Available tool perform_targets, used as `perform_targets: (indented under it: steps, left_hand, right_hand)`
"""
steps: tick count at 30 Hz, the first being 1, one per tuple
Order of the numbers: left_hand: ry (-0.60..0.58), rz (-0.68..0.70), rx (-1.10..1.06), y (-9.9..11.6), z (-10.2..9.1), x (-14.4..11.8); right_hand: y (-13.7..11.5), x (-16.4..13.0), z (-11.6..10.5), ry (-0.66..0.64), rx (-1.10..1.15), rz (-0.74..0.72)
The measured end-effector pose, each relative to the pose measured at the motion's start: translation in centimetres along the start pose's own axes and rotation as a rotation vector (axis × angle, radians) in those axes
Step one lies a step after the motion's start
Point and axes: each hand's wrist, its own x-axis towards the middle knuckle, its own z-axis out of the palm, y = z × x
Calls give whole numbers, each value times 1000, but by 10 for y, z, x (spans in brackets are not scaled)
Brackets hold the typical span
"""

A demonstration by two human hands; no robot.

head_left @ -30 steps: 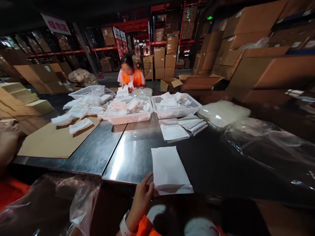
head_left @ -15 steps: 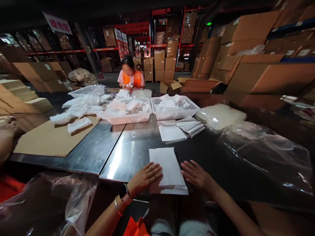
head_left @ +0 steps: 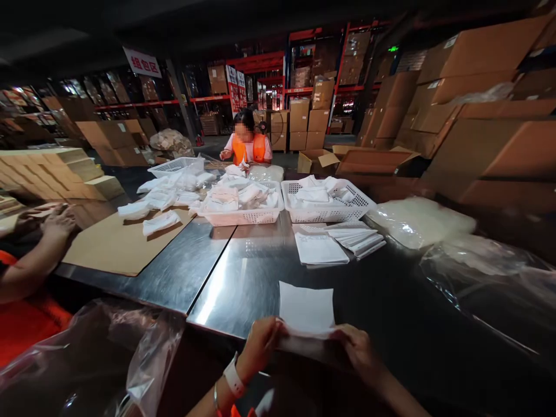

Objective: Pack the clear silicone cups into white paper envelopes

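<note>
At the near table edge, a white sheet (head_left: 306, 308) that looks like paper is bent up along its near part. Its left side is pinched in my left hand (head_left: 263, 341), which wears a ring; a watch band and a bracelet circle that wrist. My right hand (head_left: 357, 347) pinches the sheet's right side, fingers curled under. The far part of the sheet rests on the dark metal table (head_left: 252, 272). Beyond it lie a flat white sheet (head_left: 319, 249) and a fanned stack of folded white sheets (head_left: 360, 237).
Two white baskets (head_left: 243, 218), (head_left: 329, 215) hold white bundles. More bundles lie left, near cardboard (head_left: 117, 246). Clear plastic bags (head_left: 486, 289) lie right; another (head_left: 143, 353) hangs near left. A co-worker (head_left: 247, 145) sits opposite; another's hands (head_left: 58, 223) work at left.
Both hands have gone from lying flat with fingers spread to pinching the sheet's two sides. The sheet's near part is now raised and bent. The view has swung left.
</note>
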Motion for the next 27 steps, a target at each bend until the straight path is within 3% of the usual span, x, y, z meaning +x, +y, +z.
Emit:
perform_targets:
  steps: [3, 7, 12, 16, 18, 20, 22, 24, 25, 27]
  left_hand:
    - [174, -194, 41, 3, 19, 4]
    - [283, -329, 136, 11, 32, 10]
    - [210, -413, 352, 21, 28, 21]
    - [110, -506, 516, 34, 16, 34]
    - [118, -538, 623, 42, 11, 38]
    - [157, -412, 739, 48, 10, 42]
    - [120, -60, 789, 50, 12, 45]
    - [-8, 309, 746, 46, 18, 50]
    - [-74, 419, 711, 43, 21, 53]
    - [-153, 481, 666, 36, 26, 56]
  right_hand:
    - [-4, 2, 13, 163, -35, 274]
    - [-5, 9, 25, 248, -80, 409]
    - [-4, 15, 29, 254, -167, 477]
    - [-1, 20, 31, 161, -329, 540]
    - [-1, 23, 34, 111, -428, 595]
    - [-5, 27, 35, 46, -512, 641]
    - [-11, 31, 33, -39, -586, 672]
    - [-17, 32, 28, -121, -662, 692]
    - [-18, 32, 25, -146, -703, 705]
    - [-18, 31, 20, -105, -812, 699]
